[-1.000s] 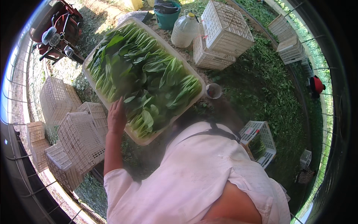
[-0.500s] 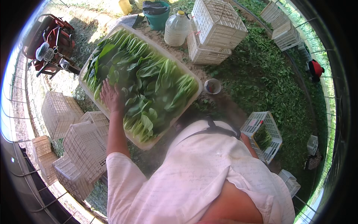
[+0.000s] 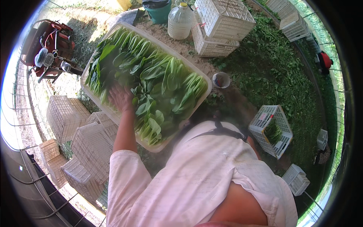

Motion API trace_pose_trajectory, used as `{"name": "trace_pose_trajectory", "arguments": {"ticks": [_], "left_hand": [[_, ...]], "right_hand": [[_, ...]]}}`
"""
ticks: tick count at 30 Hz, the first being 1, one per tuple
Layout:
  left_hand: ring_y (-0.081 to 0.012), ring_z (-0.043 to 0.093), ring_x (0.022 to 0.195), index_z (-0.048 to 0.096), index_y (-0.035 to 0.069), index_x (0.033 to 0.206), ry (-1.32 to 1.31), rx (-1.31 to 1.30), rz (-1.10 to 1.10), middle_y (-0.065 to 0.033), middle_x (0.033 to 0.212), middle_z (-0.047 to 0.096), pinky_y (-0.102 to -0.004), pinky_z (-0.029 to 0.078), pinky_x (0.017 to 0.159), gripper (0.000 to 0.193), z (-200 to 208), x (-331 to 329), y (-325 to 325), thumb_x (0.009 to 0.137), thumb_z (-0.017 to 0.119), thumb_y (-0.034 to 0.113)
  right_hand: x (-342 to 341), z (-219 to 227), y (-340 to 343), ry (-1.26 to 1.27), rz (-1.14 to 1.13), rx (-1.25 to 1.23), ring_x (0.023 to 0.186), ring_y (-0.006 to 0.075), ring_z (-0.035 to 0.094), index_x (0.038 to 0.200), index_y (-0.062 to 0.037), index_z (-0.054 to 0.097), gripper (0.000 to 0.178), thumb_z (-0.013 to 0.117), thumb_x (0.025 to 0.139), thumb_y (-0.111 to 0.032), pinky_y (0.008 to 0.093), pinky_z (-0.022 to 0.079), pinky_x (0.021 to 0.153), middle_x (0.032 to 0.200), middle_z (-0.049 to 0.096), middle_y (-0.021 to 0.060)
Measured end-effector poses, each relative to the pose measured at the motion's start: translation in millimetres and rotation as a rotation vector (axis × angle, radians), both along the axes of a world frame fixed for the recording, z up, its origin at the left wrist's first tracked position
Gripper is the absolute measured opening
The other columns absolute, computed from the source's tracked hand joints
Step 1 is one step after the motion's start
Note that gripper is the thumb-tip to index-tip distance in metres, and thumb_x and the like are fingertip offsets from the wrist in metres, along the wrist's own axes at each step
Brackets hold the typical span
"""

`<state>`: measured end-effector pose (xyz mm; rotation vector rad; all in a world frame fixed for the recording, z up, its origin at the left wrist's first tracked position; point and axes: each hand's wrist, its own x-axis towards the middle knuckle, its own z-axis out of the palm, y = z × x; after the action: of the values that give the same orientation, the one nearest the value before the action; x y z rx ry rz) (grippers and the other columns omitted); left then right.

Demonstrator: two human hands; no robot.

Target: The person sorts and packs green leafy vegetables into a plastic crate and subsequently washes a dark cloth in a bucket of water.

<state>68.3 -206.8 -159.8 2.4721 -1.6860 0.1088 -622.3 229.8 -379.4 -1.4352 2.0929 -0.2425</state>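
Observation:
A large whitish tub (image 3: 181, 54) is filled with leafy greens (image 3: 155, 81), laid in bunches with pale green stems along the rims and dark leaves toward the middle. My left hand (image 3: 121, 97) lies open on the leaves near the left side of the tub, fingers stretched out, palm down. On my right, a strip of my right arm (image 3: 254, 146) shows between my shirt and a white slatted crate (image 3: 281, 145). The fingers of that hand are hidden. Inside the tilted crate is a small heap of greens (image 3: 273, 131).
Stacked white crates (image 3: 223, 22) stand beyond the tub, beside a clear jug (image 3: 179, 22) and a green bucket (image 3: 158, 13). A small white bucket (image 3: 221, 80) sits right of the tub. More crates (image 3: 92, 149) pile up at left, below a red motor vehicle (image 3: 49, 49).
My left hand has slid a little to the right, further in over the leaves. The whole view has shifted slightly. Both the tub and the crate appear to stay in place.

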Motion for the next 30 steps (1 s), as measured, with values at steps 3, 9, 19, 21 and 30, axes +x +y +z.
{"name": "trace_pose_trajectory", "arguments": {"ticks": [3,9,19,21,30], "left_hand": [[-0.0375,0.031,0.155,0.031,0.008,0.165,-0.036,-0.071,-0.047,-0.0150,0.168,0.039,-0.0562,0.017,0.126,0.070,1,18,7,0.108,0.037,0.048],[-0.0366,0.037,0.153,0.041,0.006,0.161,0.060,-0.133,-0.093,-0.0150,0.165,0.043,-0.0514,0.022,0.126,0.070,10,12,5,0.106,0.041,0.051],[-0.0293,0.067,0.112,0.069,0.007,0.128,0.191,-0.428,-0.492,-0.0108,0.121,0.071,-0.0402,0.054,0.093,0.028,143,-42,-43,0.101,0.069,0.016],[-0.0282,0.069,0.107,0.075,0.011,0.119,0.346,-0.226,-0.377,-0.0080,0.112,0.073,-0.0399,0.054,0.092,0.023,155,-81,-78,0.098,0.073,0.019],[-0.0332,0.071,0.103,0.076,0.014,0.113,-0.096,-0.008,-0.460,-0.0090,0.109,0.074,-0.0442,0.056,0.089,0.021,109,-87,-157,0.094,0.072,0.023]], "right_hand": [[37,51,-36,-0.111,-0.068,-0.043,0.076,0.0457,0.065,0.091,-0.0043,0.060,0.031,0.059,0.105,-0.031,0.0505,0.048,0.064,0.083,0.063,0.0247],[67,131,-67,-0.075,-0.099,0.056,0.069,0.0412,0.064,0.090,-0.0042,0.061,0.037,0.059,0.106,-0.038,0.0467,0.048,0.063,0.079,0.064,0.0221],[43,111,-113,-0.372,-0.319,0.344,0.058,0.0155,0.057,0.091,-0.0052,0.065,0.037,0.057,0.107,-0.039,0.0355,0.046,0.055,0.068,0.061,0.0051],[27,100,-123,-0.373,-0.305,0.386,0.058,0.0162,0.058,0.087,-0.0047,0.062,0.040,0.059,0.106,-0.039,0.0365,0.046,0.057,0.065,0.060,0.0065],[-33,101,-172,-0.439,-0.382,0.584,0.050,0.0130,0.052,0.094,-0.0082,0.062,0.038,0.057,0.107,-0.044,0.0329,0.041,0.046,0.065,0.057,0.0019]]}}
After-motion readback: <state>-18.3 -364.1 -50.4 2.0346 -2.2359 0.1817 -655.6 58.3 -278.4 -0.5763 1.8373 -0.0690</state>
